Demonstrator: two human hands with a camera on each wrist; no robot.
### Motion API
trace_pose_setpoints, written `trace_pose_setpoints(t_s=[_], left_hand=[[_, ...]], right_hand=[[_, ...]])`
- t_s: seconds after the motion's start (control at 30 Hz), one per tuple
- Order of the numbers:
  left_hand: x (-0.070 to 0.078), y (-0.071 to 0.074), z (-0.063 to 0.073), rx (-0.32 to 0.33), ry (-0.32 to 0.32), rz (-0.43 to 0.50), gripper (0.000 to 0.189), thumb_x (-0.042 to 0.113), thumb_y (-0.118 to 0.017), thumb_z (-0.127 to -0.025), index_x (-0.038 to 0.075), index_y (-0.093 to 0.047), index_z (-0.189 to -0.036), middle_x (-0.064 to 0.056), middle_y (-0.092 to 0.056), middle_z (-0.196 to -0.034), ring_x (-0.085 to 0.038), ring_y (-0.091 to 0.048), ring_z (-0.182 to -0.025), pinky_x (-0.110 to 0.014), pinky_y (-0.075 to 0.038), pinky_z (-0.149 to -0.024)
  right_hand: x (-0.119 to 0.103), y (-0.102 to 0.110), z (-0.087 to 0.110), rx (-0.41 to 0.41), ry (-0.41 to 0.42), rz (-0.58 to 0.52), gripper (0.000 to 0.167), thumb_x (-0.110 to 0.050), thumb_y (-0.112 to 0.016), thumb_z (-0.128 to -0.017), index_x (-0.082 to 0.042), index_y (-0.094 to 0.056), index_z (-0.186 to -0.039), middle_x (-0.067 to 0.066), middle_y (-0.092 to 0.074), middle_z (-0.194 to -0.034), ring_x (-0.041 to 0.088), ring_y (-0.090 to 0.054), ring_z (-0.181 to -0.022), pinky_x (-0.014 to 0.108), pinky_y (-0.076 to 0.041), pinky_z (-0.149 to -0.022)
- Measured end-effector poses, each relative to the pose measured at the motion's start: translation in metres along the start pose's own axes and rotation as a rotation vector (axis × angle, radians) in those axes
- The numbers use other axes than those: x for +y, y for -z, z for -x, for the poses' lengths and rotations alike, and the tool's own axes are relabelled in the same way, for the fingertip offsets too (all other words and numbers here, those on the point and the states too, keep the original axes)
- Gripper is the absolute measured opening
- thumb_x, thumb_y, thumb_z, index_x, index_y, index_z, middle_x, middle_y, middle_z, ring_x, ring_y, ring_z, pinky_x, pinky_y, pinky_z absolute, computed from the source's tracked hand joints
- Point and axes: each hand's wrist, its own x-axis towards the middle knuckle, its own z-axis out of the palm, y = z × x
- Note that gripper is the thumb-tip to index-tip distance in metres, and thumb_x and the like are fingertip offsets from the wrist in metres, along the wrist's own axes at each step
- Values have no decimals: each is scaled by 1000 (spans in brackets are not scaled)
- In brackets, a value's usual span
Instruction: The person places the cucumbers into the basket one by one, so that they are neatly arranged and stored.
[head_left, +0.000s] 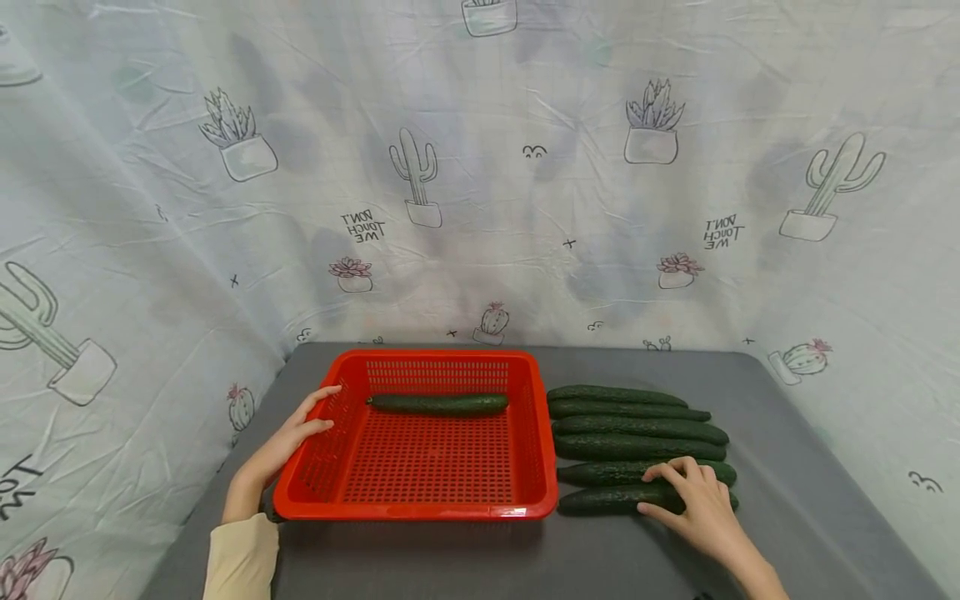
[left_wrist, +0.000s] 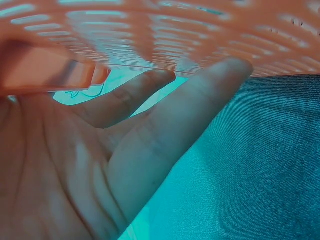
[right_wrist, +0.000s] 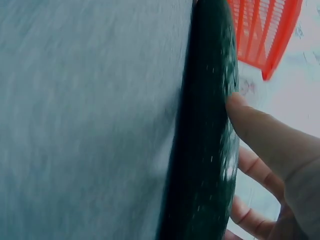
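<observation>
A red plastic basket (head_left: 416, 510) with slotted walls stands on the grey table, and one cucumber (head_left: 442, 405) lies across its far part. My left hand (head_left: 281, 442) holds the basket's left side, with fingertips over the rim in the head view. Extended fingers (left_wrist: 180, 120) lie against the slotted wall in the left wrist view. To the basket's right, several dark green cucumbers lie side by side. My right hand (head_left: 701, 504) grips the nearest cucumber (head_left: 600, 501), thumb (right_wrist: 255, 125) on its near side and fingers on the far side.
The other cucumbers (head_left: 637, 427) lie in a row behind the gripped one, close along the basket's right wall. A patterned white curtain (head_left: 517, 208) hangs around the grey table (head_left: 420, 562) at the back and sides. Something dark shows by the basket's near left corner.
</observation>
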Motion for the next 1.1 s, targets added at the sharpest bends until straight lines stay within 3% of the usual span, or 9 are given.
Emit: trace_pose_setpoints(t_s=[0.2, 0.47, 0.83, 1.1], left_hand=[[0, -1, -1, 11, 9, 1, 58, 22, -43, -98, 26, -12, -147, -19, -21, -145, -37, -47, -116, -43, -50, -84], [-1, -1, -1, -2, 5, 23, 59, 21, -43, -98, 26, -10, -147, -19, -20, -145, -38, -46, -116, -46, -50, -84], [-2, -1, -2, 13, 27, 43, 58, 19, -42, -98, 28, -12, -147, -16, -23, -144, -37, -47, -116, -47, -50, -84], [0, 1, -2, 21, 5, -35, 57, 23, -41, -99, 26, -12, -148, -15, -19, -146, -34, -46, -116, -41, -49, -84]], right_hand=[[8, 0, 3, -7, -15, 29, 40, -51, -75, -66, -34, -59, -97, 6, -48, -103, 31, -40, -87, 46, -32, -67], [11, -4, 4, 7, 10, 31, 43, -33, -81, -62, -30, -60, -99, 2, -48, -100, 35, -42, -93, 51, -32, -71], [11, -3, 6, 57, 23, 47, 41, -32, -82, -63, -31, -61, -98, -4, -51, -98, 31, -45, -93, 51, -31, -72], [10, -2, 5, 146, 79, 97, 40, -34, -81, -65, -29, -61, -98, -6, -55, -93, 20, -50, -82, 38, -37, -63]])
